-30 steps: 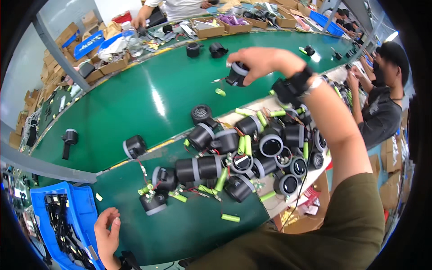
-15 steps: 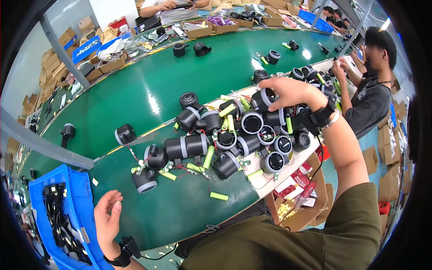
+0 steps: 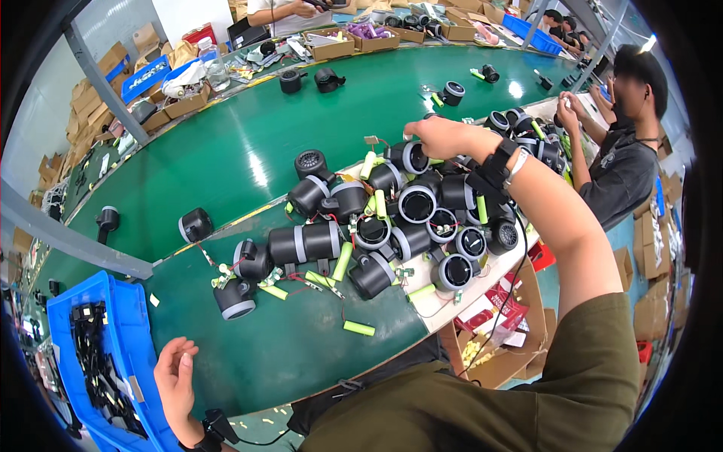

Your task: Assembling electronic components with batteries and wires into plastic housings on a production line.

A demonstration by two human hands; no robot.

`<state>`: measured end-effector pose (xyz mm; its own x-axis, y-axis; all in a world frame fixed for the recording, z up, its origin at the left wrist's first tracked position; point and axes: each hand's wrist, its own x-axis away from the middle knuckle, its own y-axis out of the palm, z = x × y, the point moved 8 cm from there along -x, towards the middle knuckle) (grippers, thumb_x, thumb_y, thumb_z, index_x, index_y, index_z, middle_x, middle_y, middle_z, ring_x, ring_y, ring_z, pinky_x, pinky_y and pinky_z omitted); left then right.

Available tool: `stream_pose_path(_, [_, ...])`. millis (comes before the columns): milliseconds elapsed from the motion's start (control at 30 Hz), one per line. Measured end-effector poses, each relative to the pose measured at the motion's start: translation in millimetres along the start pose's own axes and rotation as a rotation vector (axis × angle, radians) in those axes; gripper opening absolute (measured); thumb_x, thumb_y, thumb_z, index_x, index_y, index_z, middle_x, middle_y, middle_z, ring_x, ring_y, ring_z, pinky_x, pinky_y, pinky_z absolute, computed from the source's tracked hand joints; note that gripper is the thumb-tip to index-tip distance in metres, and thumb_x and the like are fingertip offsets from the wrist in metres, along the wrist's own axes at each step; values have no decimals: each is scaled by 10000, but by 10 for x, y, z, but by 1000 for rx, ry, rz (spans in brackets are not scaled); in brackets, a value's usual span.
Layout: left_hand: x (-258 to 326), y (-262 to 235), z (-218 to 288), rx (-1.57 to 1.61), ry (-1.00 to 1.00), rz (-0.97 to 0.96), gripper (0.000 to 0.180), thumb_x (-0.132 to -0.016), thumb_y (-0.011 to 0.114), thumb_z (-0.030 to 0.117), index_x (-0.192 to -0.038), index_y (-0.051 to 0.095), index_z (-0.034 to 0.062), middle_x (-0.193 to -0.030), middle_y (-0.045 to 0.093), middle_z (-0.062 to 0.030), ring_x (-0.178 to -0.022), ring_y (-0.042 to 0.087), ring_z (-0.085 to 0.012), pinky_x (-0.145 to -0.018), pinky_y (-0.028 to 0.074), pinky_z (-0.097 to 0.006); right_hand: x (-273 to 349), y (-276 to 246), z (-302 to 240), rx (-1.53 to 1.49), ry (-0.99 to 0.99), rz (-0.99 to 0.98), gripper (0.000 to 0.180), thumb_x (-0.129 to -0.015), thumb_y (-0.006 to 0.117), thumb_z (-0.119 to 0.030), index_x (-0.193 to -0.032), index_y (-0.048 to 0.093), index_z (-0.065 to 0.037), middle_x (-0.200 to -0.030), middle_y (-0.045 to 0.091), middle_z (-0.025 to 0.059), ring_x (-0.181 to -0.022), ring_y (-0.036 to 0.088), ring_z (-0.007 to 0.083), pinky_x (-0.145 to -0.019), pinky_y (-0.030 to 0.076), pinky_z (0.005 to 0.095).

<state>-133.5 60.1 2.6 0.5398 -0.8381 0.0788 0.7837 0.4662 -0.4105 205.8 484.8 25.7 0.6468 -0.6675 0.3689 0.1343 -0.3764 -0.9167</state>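
Note:
My right hand (image 3: 435,137) reaches over a pile of black cylindrical parts with grey bands (image 3: 392,226) on the near side of the green belt. Its fingers curl down onto one black cylindrical part (image 3: 413,158) at the pile's far edge. A black wrist strap (image 3: 493,169) sits on that forearm. My left hand (image 3: 177,377) lies low at the table's front edge, beside the blue crate (image 3: 68,316). Its fingers are spread and it holds nothing. Green battery sticks (image 3: 359,328) lie scattered among the parts.
The green conveyor belt (image 3: 248,143) carries single black parts (image 3: 196,224). Cardboard boxes (image 3: 331,47) line its far side. A co-worker in a dark shirt (image 3: 621,162) handles parts at the right. An open carton (image 3: 497,354) stands under the table edge.
My right hand came back from the belt carrying a black part and now lowers onto the far edge of the pile. My left hand stayed by the blue crate.

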Motion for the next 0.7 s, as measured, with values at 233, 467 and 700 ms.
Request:
stream_pose_path(233, [-207,16,-115,-5,-63,3,280,-896,524,97,-1135,508,-49,-993,600,-135,-910,596,-195,-815,460,-287,-361,-251,466,40,-59,-37,461,-792,609,-151,-1212,493,1,-895,659,155,-837,632,281,-745,479,341])
stream_pose_path(467, [-408,-81,-205,-27,-34,33,271,-910,520,136,-1117,515,-38,-983,589,-109,-869,596,-182,-791,476,-295,-680,11,1181,112,221,-67,594,-765,640,-257,-1297,437,-88,-1164,570,173,-1057,557,320,-892,442,381])
stream_pose_path(700, [-496,22,-269,-15,-88,9,281,-910,529,145,-1123,512,-37,-989,590,-108,-871,596,-180,-795,470,-287,-574,-116,1093,110,99,-196,658,-598,765,-215,-1176,504,-43,-1003,605,193,-938,589,331,-779,463,392])
